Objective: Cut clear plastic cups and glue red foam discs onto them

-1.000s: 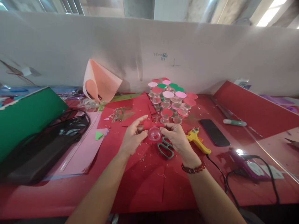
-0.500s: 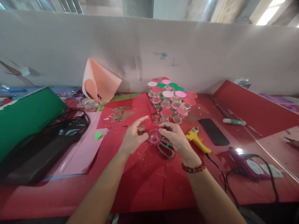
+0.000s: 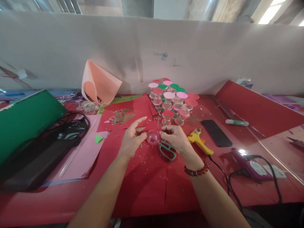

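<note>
Both my hands meet over a red paper sheet [image 3: 142, 177] on the table. Between them sits a small clear plastic dome [image 3: 153, 137], resting on a red paper piece [image 3: 152, 126]. My left hand [image 3: 131, 139] pinches the dome's left side, index finger stretched forward. My right hand [image 3: 177, 139], with a bead bracelet at the wrist, grips the dome's right side with curled fingers. Green-handled scissors [image 3: 167, 150] lie just under my right hand. Behind stands a cluster of clear domes with pink, red and green paper discs [image 3: 172, 99].
A yellow glue gun [image 3: 198, 141] with its cord lies right of my hand, then a black phone [image 3: 216, 133], a green-white glue stick [image 3: 236, 122] and a purple tool [image 3: 247, 163]. Left: black bag [image 3: 47, 148], green sheet [image 3: 23, 120], pink sheets [image 3: 83, 152], rolled peach paper [image 3: 99, 82]. Paper scraps litter the middle.
The dome and both hands have dropped slightly toward the red sheet; the red piece, first held behind the dome, now lies flat under it. The view shifted a little.
</note>
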`<state>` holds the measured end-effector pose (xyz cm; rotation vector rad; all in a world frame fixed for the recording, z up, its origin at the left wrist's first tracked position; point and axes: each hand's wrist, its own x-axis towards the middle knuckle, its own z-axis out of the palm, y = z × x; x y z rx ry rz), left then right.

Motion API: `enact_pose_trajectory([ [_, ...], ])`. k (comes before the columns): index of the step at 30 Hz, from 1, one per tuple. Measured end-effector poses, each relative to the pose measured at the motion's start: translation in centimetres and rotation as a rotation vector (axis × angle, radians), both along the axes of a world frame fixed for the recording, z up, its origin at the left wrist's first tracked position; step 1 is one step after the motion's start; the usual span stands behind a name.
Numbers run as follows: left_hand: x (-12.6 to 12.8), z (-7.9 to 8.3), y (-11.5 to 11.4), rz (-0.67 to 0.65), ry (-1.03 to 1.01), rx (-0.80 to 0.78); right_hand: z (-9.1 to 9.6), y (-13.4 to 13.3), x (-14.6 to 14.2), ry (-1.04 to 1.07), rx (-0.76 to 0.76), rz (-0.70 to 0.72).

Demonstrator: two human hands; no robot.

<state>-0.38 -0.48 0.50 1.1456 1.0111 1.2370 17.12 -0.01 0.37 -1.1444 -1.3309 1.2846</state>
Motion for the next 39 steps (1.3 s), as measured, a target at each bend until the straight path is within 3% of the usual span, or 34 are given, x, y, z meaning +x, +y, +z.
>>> enact_pose_trajectory([
  [11,0.2,-0.2,0.3,0.060,-0.067,-0.054,-0.6,0.3,-0.6,0.047,-0.007,-0.169],
  [18,1.2,0.9,-0.5,-0.041,-0.167,-0.157,-0.8,0.1,-1.2,0.072,-0.059,-0.201],
  [20,1.2,0.9,-0.5,-0.012,-0.169,-0.170,-0.7,0.2,-1.1,0.191,-0.101,-0.190],
  [23,1.0,0.7,-0.2,-0.014,-0.262,-0.193,-0.7,0.6,-0.8,0.476,-0.292,-0.161],
  [26,0.7,0.7,0.0,-0.022,-0.368,-0.217,-0.9,0.9,-0.7,0.616,-0.424,-0.083],
  [34,0.6,0.7,0.1,0.004,-0.346,-0.244,-0.9,0.3,-1.0,0.600,-0.329,-0.024],
  [39,1.1,0.6,-0.1,0.040,-0.313,-0.223,-1.5,0.1,-1.7,0.333,-0.068,-0.153],
])
